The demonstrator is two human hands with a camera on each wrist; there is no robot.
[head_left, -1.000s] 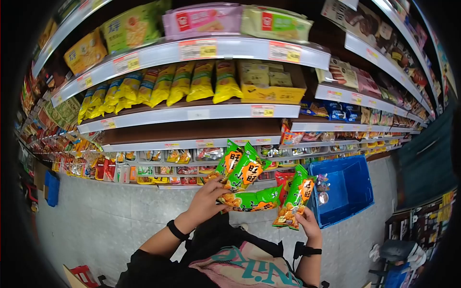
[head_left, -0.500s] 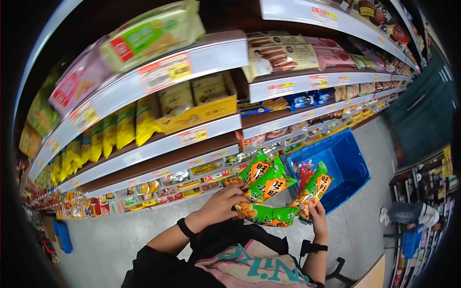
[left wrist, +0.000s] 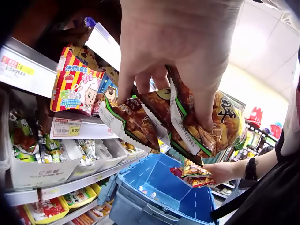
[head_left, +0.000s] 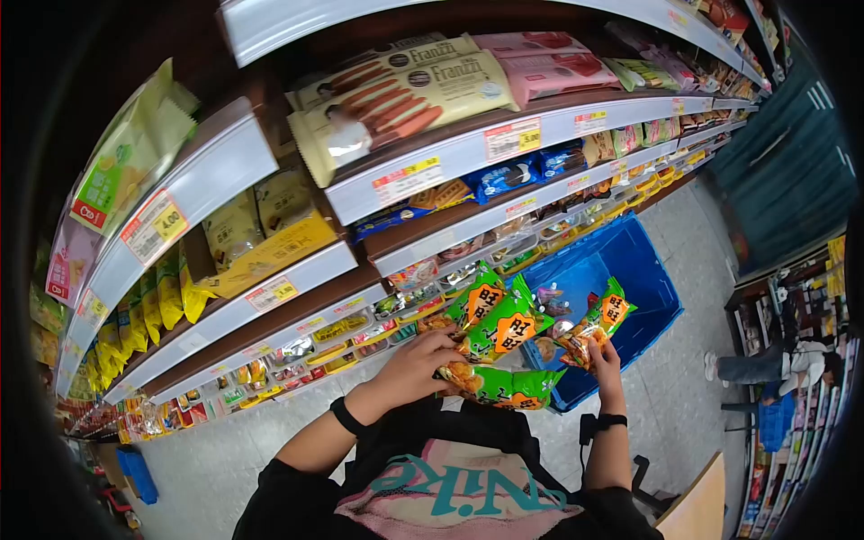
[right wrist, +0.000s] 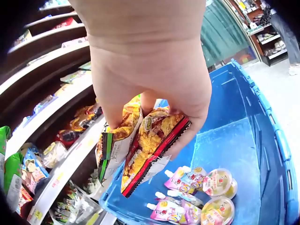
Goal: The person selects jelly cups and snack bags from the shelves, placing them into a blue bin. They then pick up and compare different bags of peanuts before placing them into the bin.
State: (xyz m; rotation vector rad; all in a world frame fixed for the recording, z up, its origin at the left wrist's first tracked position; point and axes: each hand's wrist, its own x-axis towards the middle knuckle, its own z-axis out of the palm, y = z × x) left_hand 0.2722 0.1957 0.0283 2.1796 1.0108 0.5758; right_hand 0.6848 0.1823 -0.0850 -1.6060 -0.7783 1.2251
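Note:
My left hand [head_left: 409, 369] grips three green snack bags [head_left: 511, 331] by their lower ends; two point up and one lies sideways below them. In the left wrist view their brown crimped ends show between fingers and thumb. My right hand [head_left: 608, 371] pinches a green snack bag [head_left: 614, 309] over the left part of a blue crate [head_left: 661, 286]. A second bag with a red edge [right wrist: 159, 138] is pinched with it, seen in the right wrist view. Inside the crate are jelly cups [right wrist: 217, 182] and several spouted pouches [right wrist: 185, 179].
Tiered shelves run along the left and front, with cream biscuit packs [head_left: 409, 99], a yellow carton [head_left: 274, 252] and lower snack bins [left wrist: 44, 164]. A wooden board [head_left: 700, 495] stands at the lower right. Another person [head_left: 765, 364] is at the far right.
The head view has swung right, bringing the cream biscuit packs nearer the middle. My right hand and its bags have moved over the crate. The left hand keeps its grip on the green bags.

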